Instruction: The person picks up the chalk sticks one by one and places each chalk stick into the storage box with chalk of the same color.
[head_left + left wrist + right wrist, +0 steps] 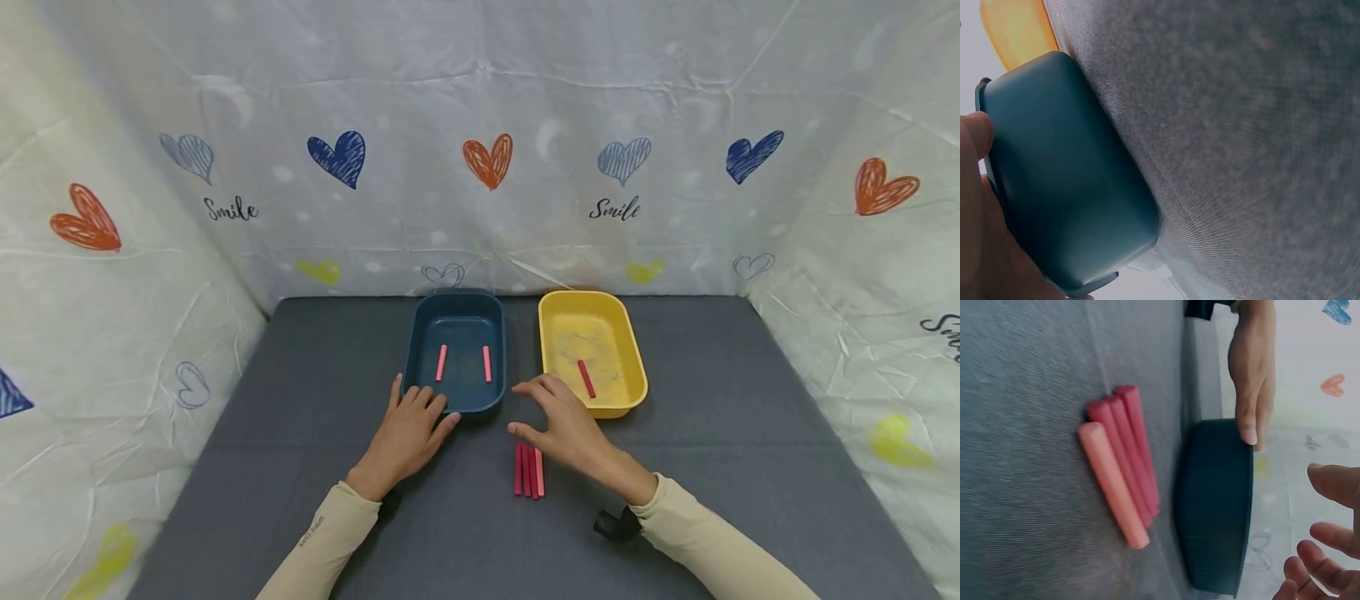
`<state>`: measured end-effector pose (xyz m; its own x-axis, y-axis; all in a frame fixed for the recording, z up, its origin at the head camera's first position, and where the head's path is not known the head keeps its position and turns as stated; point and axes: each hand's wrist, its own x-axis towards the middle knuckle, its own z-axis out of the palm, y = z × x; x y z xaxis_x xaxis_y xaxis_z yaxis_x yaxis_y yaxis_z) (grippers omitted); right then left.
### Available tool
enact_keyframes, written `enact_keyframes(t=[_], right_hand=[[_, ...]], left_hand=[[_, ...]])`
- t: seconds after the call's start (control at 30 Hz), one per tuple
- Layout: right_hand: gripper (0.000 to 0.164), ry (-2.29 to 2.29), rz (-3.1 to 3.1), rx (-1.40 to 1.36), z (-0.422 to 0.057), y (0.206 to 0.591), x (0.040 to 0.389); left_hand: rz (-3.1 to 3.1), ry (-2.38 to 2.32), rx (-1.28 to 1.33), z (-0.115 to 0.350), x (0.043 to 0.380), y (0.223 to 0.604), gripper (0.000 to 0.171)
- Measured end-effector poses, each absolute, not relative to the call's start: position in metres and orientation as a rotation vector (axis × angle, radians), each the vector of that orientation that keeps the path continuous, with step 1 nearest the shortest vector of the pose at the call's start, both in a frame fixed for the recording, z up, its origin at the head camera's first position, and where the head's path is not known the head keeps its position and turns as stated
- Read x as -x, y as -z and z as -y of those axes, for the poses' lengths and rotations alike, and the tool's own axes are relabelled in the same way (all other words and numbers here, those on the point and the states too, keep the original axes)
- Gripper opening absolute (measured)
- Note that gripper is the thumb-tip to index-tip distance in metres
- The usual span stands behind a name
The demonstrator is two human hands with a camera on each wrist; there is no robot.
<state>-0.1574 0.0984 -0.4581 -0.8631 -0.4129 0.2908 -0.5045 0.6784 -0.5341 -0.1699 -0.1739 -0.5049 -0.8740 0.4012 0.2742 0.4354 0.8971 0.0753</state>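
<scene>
My left hand (405, 437) rests on the near left corner of a blue tray (456, 302), its fingers at the rim. Two pink chalk-like sticks lie apart in that tray, a left one (442, 363) and a right one (487, 364). Above the table, my right hand (573, 429) holds nothing, thumb and fingers spread apart. It is between the blue tray and a yellow tray (585, 304), which contains one dark red stick (587, 378). Just below the right hand, three dark red sticks (1125, 453) lie side by side with a lighter pink stick (1113, 484) on the table.
Dark grey cloth covers the table (330, 358). A white curtain (420, 100) printed with hearts stands behind the trays and along both sides. Near my right sleeve is a black strap-like piece (617, 526).
</scene>
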Motion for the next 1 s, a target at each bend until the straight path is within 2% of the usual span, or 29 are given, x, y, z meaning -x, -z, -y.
enact_keyframes(t=[0.47, 0.83, 1.0], right_hand=[[0.05, -0.96, 2.78, -0.753, -0.117, 0.483, 0.135], [0.054, -0.981, 2.892, -0.69, -0.128, 0.501, 0.13], [0.061, -0.948, 2.953, -0.715, -0.132, 0.504, 0.13]], left_hand=[[2.812, 0.224, 0.637, 0.175, 0.17, 0.504, 0.033], [2.815, 0.225, 0.644, 0.174, 0.17, 0.504, 0.035], [2.825, 0.221, 0.643, 0.174, 0.17, 0.504, 0.036]])
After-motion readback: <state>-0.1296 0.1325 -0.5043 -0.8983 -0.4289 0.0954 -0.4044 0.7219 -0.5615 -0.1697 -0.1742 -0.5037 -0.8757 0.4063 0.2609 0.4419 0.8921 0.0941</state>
